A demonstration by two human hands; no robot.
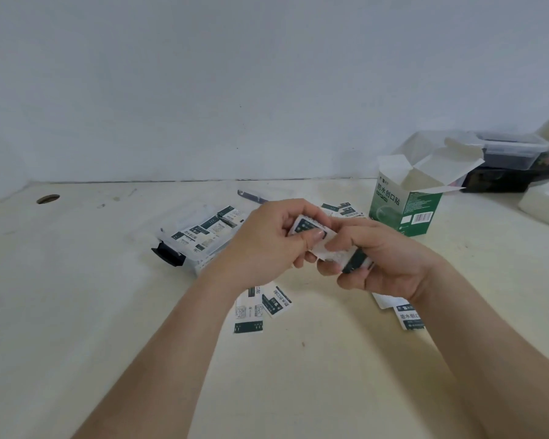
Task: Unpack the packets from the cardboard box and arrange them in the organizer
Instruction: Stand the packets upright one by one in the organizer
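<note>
White-and-green packets (311,231): pinched by left hand (267,242), gripped by right hand (381,264). Clear organizer (200,239) partly filled; cardboard box (406,204) open.

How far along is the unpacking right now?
Partway. The cardboard box stands open, and some packets already lie in the organizer. In hand: the left hand and right hand together grip a small bunch of packets. Left: loose packets on the table, below the hands and beside the box.

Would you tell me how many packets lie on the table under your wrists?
4 packets: two side by side under the wrist of the left hand, two overlapping under the wrist of the right hand. More may be hidden.
</note>
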